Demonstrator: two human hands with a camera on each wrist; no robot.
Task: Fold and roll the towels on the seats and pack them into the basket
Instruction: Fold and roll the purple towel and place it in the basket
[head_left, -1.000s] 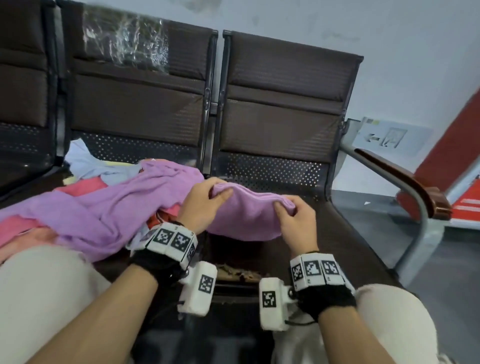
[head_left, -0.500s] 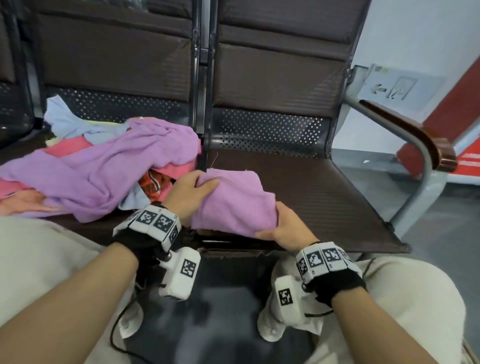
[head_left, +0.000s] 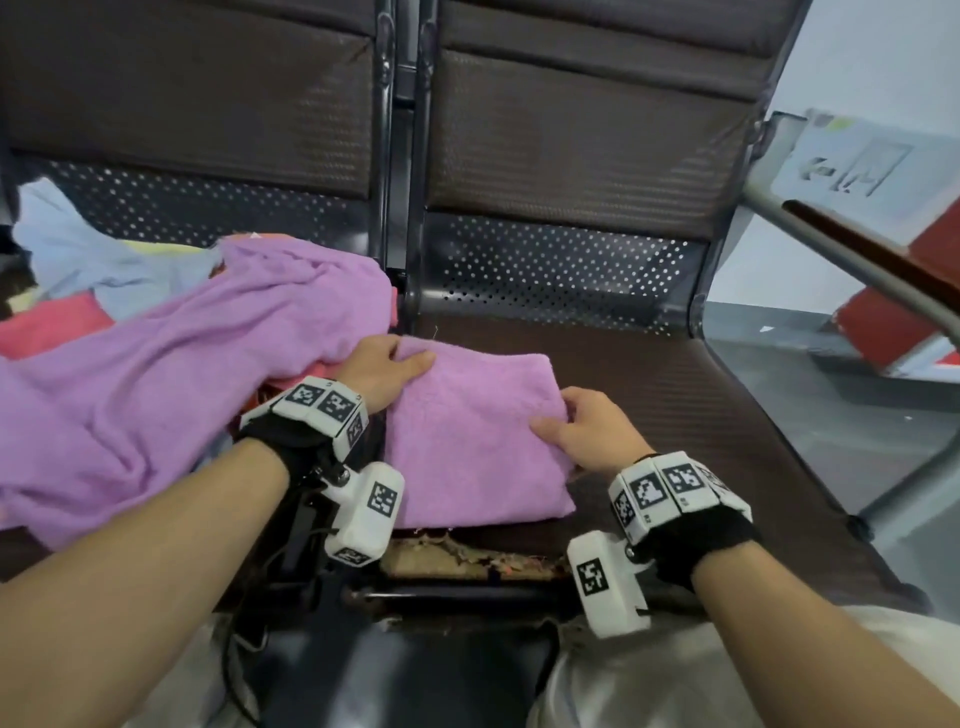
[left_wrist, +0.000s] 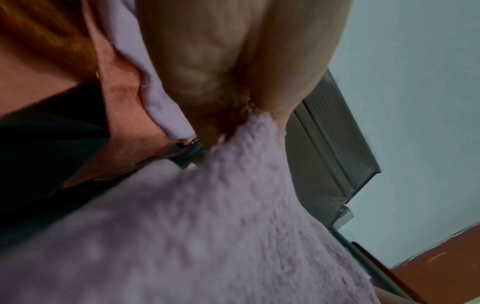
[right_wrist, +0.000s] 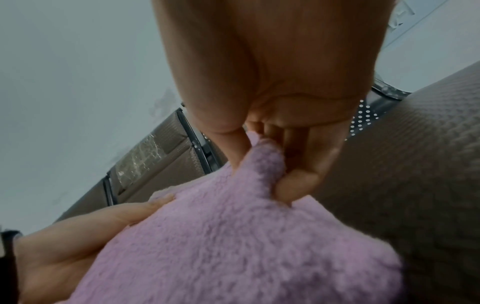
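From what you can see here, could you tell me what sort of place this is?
Probably a public waiting area, such as a station or clinic hall. The dark seats are joined in a row with perforated metal backs, a metal armrest ends the row, and a wall sign shows an arrow.

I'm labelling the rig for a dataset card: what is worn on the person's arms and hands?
Both forearms are bare, with no sleeves or gloves. Each wrist carries a black fabric strap topped by a white band of black-and-white square markers. Under each wrist hangs a white camera box with one such marker. Thin black cables trail below the left wrist.
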